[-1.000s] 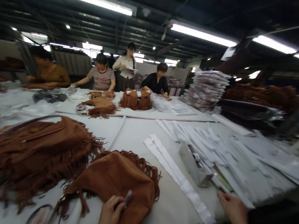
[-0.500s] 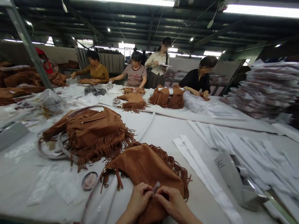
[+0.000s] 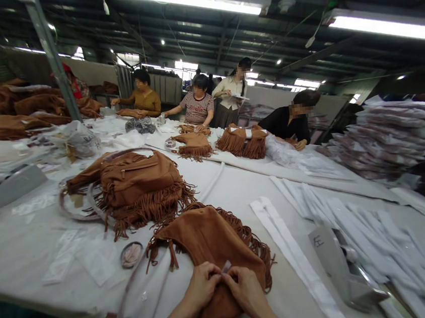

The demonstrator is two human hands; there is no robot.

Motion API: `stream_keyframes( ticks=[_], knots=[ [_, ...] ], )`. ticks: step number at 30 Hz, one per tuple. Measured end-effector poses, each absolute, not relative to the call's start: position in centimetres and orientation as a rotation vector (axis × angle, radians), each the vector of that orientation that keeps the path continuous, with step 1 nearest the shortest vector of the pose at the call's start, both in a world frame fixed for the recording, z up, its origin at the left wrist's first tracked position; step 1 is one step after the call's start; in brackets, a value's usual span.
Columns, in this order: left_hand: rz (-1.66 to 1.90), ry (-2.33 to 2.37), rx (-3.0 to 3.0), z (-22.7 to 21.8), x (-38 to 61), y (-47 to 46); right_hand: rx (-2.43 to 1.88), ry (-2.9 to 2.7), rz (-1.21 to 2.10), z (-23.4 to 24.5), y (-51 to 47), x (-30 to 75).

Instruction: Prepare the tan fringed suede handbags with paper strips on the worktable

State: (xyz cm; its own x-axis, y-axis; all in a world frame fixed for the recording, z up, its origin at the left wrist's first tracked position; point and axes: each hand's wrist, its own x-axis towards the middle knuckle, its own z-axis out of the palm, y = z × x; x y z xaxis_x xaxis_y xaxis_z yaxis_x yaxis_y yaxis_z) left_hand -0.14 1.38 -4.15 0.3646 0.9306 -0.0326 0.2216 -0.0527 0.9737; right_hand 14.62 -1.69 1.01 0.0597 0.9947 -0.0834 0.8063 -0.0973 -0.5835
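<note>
Left hand point(image 3: 203, 284) and right hand point(image 3: 246, 288) together, pinching a pale strip point(image 3: 227, 265) over a fringed bag point(image 3: 208, 230), grey dispenser point(image 3: 329, 264) right of it

Long white lamps point(image 3: 186, 1) glare high above the left grip point(image 3: 202, 284) and right grip point(image 3: 247, 286). The roof point(image 3: 292, 49) is very dark, and windows point(image 3: 186, 64) glow far past them. Soft light falls on the bench point(image 3: 231, 192), but under it, left of the grips, is nearly black. Right of the grips, the pile point(image 3: 392, 132) looks stretched and smeary.
</note>
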Motion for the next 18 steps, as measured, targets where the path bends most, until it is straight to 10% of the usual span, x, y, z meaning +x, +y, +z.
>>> stream_keyframes(
  ticks=[18],
  knots=[
    [0.749, 0.990, 1.626, -3.87, -0.54, 1.70, -1.945, -1.776, 0.700, 0.31, -1.73, 14.67]
  ],
)
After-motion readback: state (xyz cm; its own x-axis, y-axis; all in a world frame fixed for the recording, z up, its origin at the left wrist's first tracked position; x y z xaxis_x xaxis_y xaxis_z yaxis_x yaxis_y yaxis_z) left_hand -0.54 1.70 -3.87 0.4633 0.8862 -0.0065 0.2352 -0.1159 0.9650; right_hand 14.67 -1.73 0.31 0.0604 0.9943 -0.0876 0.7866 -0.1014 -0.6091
